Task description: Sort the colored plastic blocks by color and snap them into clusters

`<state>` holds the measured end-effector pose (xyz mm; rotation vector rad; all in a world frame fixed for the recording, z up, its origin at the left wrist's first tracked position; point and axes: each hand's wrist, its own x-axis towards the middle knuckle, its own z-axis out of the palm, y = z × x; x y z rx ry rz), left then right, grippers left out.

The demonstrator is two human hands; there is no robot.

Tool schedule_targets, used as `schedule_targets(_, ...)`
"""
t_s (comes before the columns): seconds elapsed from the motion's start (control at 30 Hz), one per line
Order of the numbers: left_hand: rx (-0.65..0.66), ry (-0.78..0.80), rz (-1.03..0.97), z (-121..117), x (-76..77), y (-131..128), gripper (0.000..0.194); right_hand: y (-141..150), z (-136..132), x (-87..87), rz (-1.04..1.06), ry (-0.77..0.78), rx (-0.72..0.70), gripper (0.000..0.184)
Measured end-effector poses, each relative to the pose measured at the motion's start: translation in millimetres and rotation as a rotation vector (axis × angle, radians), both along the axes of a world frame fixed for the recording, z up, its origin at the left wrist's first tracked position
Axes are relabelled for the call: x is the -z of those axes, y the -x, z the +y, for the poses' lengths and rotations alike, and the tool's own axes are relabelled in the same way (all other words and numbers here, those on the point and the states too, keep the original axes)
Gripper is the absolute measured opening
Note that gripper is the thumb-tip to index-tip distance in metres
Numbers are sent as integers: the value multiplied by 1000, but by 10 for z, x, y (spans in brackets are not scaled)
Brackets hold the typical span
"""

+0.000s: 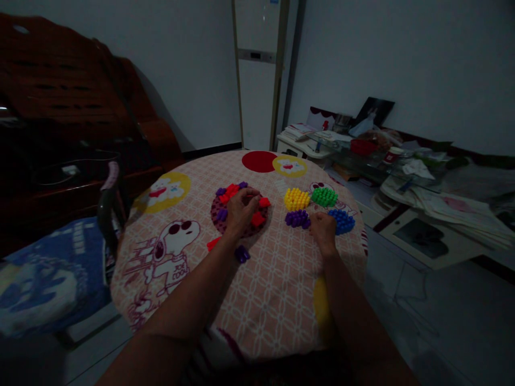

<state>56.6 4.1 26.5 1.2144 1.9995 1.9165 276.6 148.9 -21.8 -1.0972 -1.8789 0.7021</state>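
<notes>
My left hand (242, 211) is over a round, dark-patterned disc (218, 214), its fingers curled together; whatever they pinch is hidden. Around it on the disc sit small red pieces (258, 219) and purple pieces (221, 215). My right hand (323, 231) is closed between a cluster of purple beads (296, 219) and a cluster of blue beads (341, 221), and I cannot make out anything in its fingers. Behind it lie a yellow bead cluster (296, 199) and a green one (324, 197). Nearer me, a purple piece (242, 254) and a red piece (213, 244) rest off the disc.
The round table (265, 300) has a patterned pink cloth. A chair with a blue cover (52, 268) stands left, before a dark wooden bench (72, 102). On the right, a low cabinet (422, 236) carries papers and clutter. A tall white unit (257, 91) stands behind.
</notes>
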Motion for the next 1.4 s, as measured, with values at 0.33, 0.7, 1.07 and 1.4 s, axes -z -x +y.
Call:
schedule_targets(0.33,-419,-44,35,-245,-23,704,26,-25,-81,-51,76,169,-14,37)
schedule_targets(0.7,-305,483,375,305,-56,1188,39,-25,-66,-18,39,-26,34,40)
schedule_targets(1.07,-77,885,541,758,-15,1105,32,-11,-62,-5,36,-22,19,39)
schedule_targets(1.4,-119,632,534,592,-143,796,30,-16,-57,6,51,-11,18,40)
